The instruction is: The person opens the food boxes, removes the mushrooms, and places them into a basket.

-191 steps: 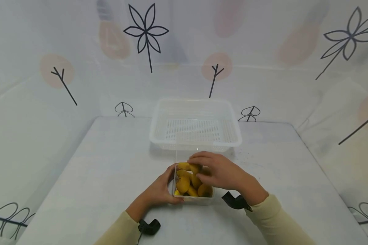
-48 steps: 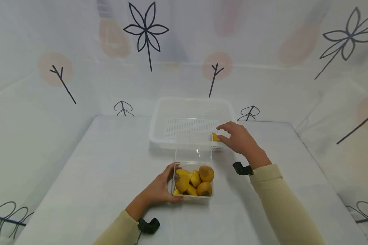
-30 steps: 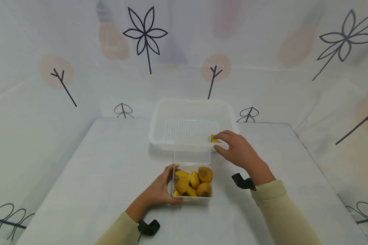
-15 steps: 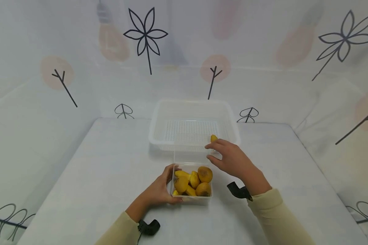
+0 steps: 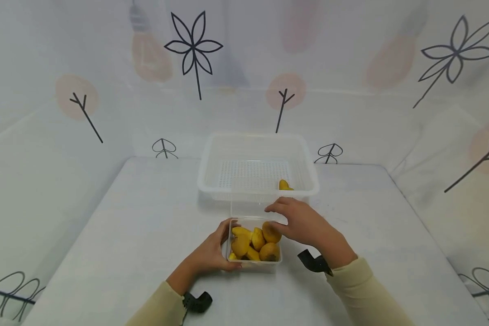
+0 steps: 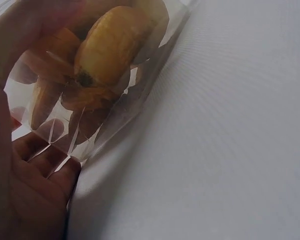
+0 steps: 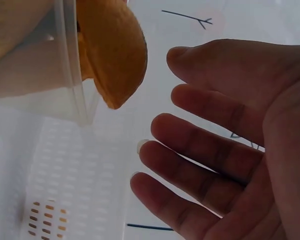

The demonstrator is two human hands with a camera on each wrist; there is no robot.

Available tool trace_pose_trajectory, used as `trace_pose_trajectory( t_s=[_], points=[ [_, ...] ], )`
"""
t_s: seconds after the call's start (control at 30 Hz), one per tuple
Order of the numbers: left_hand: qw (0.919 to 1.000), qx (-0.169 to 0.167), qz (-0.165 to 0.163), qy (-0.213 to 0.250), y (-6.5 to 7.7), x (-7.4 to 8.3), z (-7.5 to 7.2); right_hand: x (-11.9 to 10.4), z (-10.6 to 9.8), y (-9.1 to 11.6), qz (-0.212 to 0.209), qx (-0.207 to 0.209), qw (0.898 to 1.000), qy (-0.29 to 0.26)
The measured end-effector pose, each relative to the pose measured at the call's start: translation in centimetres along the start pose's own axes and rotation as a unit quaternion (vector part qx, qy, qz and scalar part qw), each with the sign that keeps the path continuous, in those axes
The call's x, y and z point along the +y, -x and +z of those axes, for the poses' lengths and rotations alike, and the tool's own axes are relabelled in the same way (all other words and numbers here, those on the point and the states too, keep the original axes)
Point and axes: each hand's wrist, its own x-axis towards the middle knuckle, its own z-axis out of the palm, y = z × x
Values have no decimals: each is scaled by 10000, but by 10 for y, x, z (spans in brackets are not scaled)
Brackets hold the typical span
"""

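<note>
My left hand (image 5: 213,251) grips the left side of a clear plastic box (image 5: 254,265), fingers at the back and thumb along the front. Inside are several yellow-orange loquat-like fruits (image 5: 239,245), some pear-shaped with dark ends. In the left wrist view, fruit (image 6: 110,47) shows through the clear wall. Behind the box its clear lid (image 5: 248,206) stands raised. My right hand (image 5: 303,224) hovers at the box's back right corner, thumb overlapping a round fruit (image 5: 271,232). The right wrist view shows its fingers spread and holding nothing, apart from an orange fruit (image 7: 115,50).
Behind the box stands a white perforated plastic basket (image 5: 309,185). One yellow fruit (image 5: 284,184) lies in its front right corner. All of it rests on a white-covered table (image 5: 146,203), enclosed by a patterned white cloth backdrop (image 5: 244,108).
My right hand went from the box to the basket's front right corner, left a yellow fruit there, then came back empty to the box. The left hand kept its grip.
</note>
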Motion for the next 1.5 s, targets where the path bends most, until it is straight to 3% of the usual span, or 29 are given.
trace_pose_trajectory(
  t_s=[0.2, 0.4, 0.77, 0.9, 1.1, 1.5],
  points=[
    [9997, -49, -240, 12, 1, 3, 0, -8, 1, 1, -204, -132, 9995, 218],
    [9992, -148, -368, 20, 1, 7, 0, -16, 1, 0, -12, -358, 9989, 316],
    [10000, -6, -37, 34, 0, -1, 1, -25, 8, 0, 39, -354, 9979, 543],
    [10000, -17, 89, -8, 1, -2, 0, -30, 10, -1, 284, -366, 9973, 574],
    [10000, -24, 31, -22, 2, 0, 0, -35, 11, -4, 626, -502, 9957, 470],
    [10000, -39, -89, 5, 1, -2, 0, -35, 8, -8, 405, -634, 9965, 355]
  ],
)
